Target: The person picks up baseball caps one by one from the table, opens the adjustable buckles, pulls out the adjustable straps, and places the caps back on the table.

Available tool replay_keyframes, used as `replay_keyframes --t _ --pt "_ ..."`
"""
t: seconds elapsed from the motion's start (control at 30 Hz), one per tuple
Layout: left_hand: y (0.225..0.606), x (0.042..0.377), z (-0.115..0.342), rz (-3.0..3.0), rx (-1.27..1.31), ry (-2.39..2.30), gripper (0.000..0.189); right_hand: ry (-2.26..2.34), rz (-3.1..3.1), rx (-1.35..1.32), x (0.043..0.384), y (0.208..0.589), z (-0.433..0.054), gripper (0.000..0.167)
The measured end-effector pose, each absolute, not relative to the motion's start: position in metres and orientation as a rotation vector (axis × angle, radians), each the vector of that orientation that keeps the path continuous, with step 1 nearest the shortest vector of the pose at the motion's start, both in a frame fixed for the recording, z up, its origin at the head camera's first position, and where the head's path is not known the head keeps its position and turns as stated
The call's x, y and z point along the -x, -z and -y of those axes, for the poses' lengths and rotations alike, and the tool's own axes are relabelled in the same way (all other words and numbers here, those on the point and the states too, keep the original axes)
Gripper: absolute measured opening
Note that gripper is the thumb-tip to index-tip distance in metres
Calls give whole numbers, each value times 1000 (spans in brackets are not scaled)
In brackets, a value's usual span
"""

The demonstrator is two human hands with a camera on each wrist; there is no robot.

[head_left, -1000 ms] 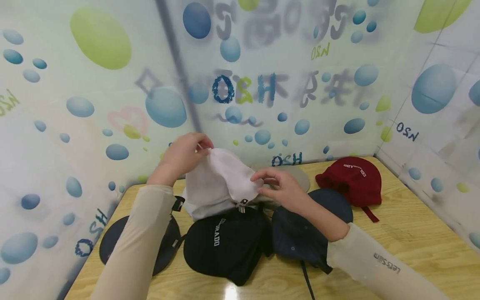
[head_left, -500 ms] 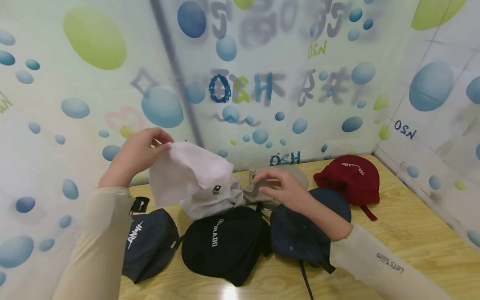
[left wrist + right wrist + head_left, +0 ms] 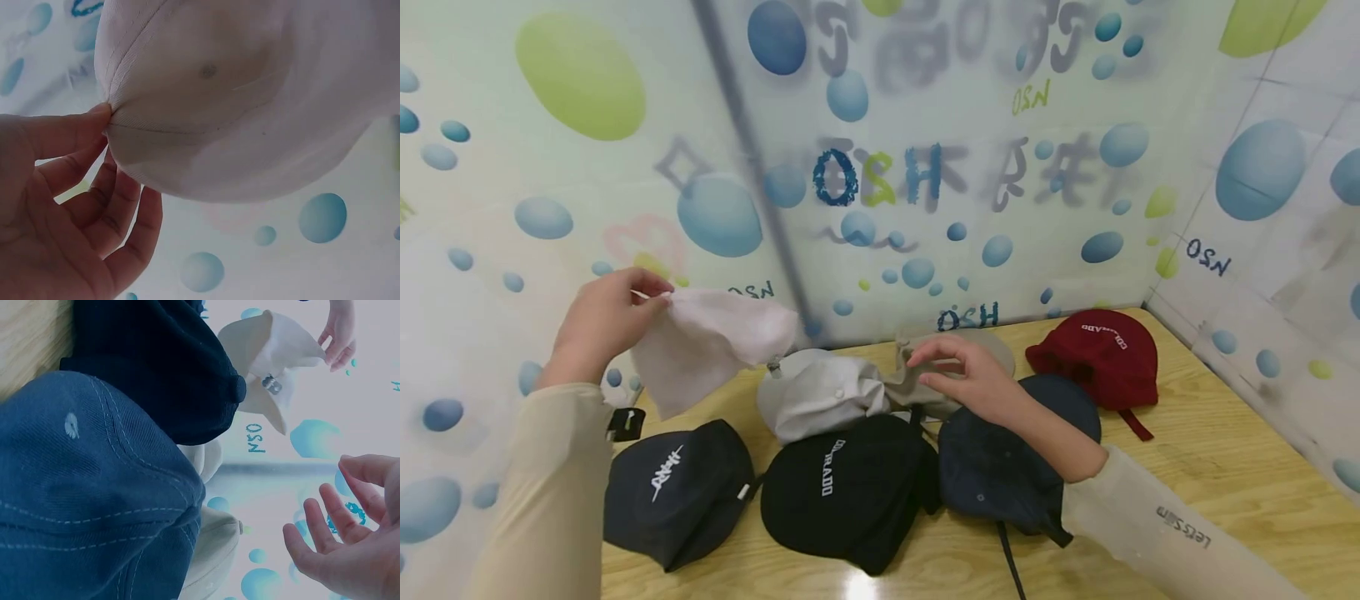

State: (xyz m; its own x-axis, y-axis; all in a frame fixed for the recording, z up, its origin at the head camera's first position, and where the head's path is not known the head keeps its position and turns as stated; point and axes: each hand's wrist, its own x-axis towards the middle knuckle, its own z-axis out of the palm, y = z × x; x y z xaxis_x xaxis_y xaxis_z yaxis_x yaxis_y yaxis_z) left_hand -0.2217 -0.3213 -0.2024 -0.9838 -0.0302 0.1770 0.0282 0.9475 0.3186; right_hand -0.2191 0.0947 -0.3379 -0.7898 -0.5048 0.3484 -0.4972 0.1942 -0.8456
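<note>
From my remote seat, I see the left hand [image 3: 606, 323] raised above the back left corner of the wood-grain table [image 3: 1225, 442], its thumb and forefinger pinching the edge of a pale pinkish-white fabric cap [image 3: 707, 342]. The cap hangs in the air, tilted, with a small dark emblem on its far side; in the left wrist view I make out stitched seams and a small round mark on the cloth.

The right hand [image 3: 973, 379] is well apart from the left, fingers spread and loosely bent, holding nothing. In my head view it overlaps a beige cloth cap [image 3: 997, 348] near the table's back edge; I cannot tell whether they touch.

Beside the beige cap, toward the left, sits a light grey-white cap [image 3: 827, 396] with a button on its crown. Nearer the front, a navy cap with white script [image 3: 677, 492] lies by the left edge, then a black cap with white lettering [image 3: 842, 483], then a dark blue stitched cap [image 3: 992, 467]. A dark red cap with white lettering [image 3: 1108, 358] sits near the back right corner, its strap on the tabletop.
</note>
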Motion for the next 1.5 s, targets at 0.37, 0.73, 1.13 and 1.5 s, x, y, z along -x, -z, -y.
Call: replay_keyframes --t 0.37,0.73,1.13,1.5 --pt "224 223 352 2852 -126 446 34 1726 -2431 1004 220 338 -100 18" --pt "263 231 374 2855 -190 416 29 1723 -2435 995 220 339 -103 16" --pt "284 234 372 2897 -180 417 26 1705 -2441 990 222 339 -112 17" --pt "298 234 372 2918 -190 419 25 1595 -2573 862 230 340 -133 20"
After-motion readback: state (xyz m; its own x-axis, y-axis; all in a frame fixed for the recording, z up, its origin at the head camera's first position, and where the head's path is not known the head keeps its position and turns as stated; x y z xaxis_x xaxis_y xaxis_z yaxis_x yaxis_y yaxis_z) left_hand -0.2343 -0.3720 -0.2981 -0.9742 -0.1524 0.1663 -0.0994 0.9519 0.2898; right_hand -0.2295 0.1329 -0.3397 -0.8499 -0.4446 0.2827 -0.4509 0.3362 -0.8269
